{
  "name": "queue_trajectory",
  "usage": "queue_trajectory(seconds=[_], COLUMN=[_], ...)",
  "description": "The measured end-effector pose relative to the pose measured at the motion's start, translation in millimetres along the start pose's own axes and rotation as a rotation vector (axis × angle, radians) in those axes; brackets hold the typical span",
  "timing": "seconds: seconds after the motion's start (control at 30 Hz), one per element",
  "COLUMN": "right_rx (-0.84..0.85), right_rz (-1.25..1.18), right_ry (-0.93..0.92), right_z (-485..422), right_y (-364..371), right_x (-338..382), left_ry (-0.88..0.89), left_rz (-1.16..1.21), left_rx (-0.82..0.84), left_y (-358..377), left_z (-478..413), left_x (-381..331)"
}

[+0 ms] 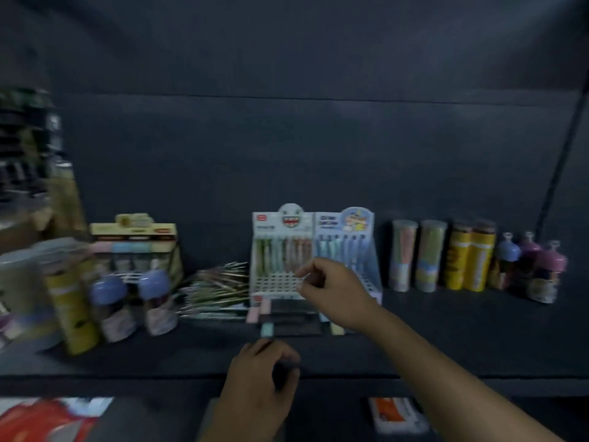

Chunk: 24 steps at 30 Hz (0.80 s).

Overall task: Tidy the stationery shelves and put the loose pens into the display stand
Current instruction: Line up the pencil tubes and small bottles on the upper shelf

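The view is blurred. Two pen display stands sit side by side on the dark shelf, a white one [282, 250] with a cartoon face and a blue one [349, 247]; both hold upright pens. A pile of loose pens [216, 288] lies just left of them. My right hand [334, 291] hovers in front of the stands' grid with thumb and forefinger pinched together; blur hides whether anything is between them. My left hand [261, 378] is at the shelf's front edge, fingers curled round a dark item [284, 373].
Flat dark boxes [288, 317] with pastel ends lie in front of the stands. Tubes and small jars [471, 260] stand at the right. Jars, a yellow tube and a boxed display [134, 247] crowd the left. Packets [398, 413] lie on the lower shelf.
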State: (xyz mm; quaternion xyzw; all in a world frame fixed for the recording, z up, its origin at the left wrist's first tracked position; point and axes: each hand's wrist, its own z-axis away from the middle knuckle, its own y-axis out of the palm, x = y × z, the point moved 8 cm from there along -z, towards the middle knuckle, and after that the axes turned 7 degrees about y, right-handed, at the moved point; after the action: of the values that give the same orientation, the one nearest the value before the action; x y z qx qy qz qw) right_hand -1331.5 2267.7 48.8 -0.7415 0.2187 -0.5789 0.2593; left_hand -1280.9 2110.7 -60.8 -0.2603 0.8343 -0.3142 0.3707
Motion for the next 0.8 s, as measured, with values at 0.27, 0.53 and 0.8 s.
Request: queue_trajectory(seconds=[0.27,0.53,0.8], right_rx=[0.126,0.075,0.115], right_rz=[-0.017,0.025,0.003], right_ry=[-0.067,-0.074,-0.077], right_z=[-50,-100,-117], right_y=[151,226,243], right_x=[89,126,129], left_ry=[-0.208,-0.187,-0.251], left_rz=[-0.09,-0.15,-0.185], left_rx=[-0.22,-0.266,-0.347], left_y=[-117,-146,-140], left_z=[60,78,80], left_x=[130,177,186])
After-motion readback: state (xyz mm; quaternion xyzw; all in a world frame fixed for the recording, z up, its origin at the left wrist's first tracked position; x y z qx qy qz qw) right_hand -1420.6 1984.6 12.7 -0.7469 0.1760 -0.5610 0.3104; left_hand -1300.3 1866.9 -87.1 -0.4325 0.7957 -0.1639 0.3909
